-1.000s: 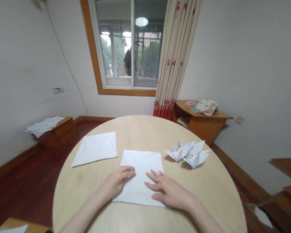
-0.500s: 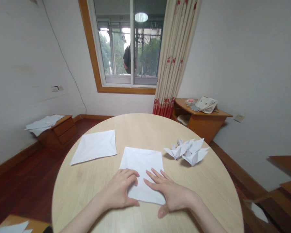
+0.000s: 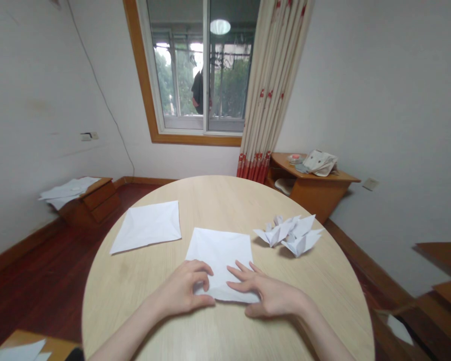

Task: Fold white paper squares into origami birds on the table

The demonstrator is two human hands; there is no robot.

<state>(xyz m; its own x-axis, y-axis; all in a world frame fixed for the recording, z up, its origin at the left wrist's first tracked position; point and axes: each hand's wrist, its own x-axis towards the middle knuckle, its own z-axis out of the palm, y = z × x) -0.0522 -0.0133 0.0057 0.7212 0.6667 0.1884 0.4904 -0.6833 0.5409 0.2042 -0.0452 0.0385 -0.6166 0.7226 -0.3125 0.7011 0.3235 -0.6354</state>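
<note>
On table (image 3: pixel 225 200), white sheet (image 3: pixel 221 248) — near edge in left hand (image 3: pixel 182 291), under right hand (image 3: pixel 270 296)

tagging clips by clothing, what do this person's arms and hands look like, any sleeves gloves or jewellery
The left hand and right hand are bare: no gloves, rings, watch or bracelet shows. Both forearms are uncovered down to the picture's bottom edge, with no sleeve in view.

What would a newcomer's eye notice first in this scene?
Two bare hands work on a round wooden table: the left hand pinches the near edge of a white sheet, and the right hand lies flat on it. To the right sits a heap of folded paper figures; to the left lies a second sheet.
</note>
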